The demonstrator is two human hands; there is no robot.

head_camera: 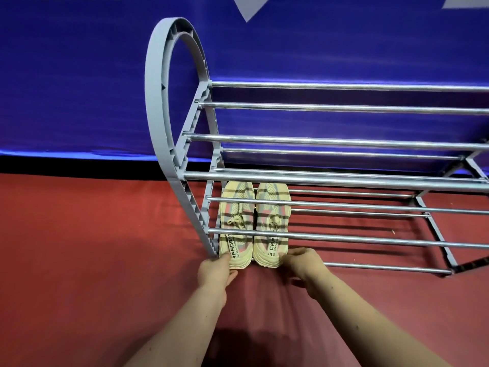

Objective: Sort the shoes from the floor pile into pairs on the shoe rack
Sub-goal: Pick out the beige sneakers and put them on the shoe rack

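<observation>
Two cream-yellow sneakers lie side by side, toes to the wall, at the left end of the bottom tier of the shoe rack [344, 178]. My left hand [215, 270] pinches the heel of the left sneaker [234, 221]. My right hand [301, 264] grips the heel of the right sneaker [270, 223] with thumb and fingers. Both heels stick out past the front bar. The rack's chrome bars cross over the shoes and hide strips of them.
The rack has grey plastic end frames [164, 107] and several chrome bars in tiers, stretching right out of view. It stands on a red floor [92, 260] against a blue wall [79, 88]. No other shoes are in view.
</observation>
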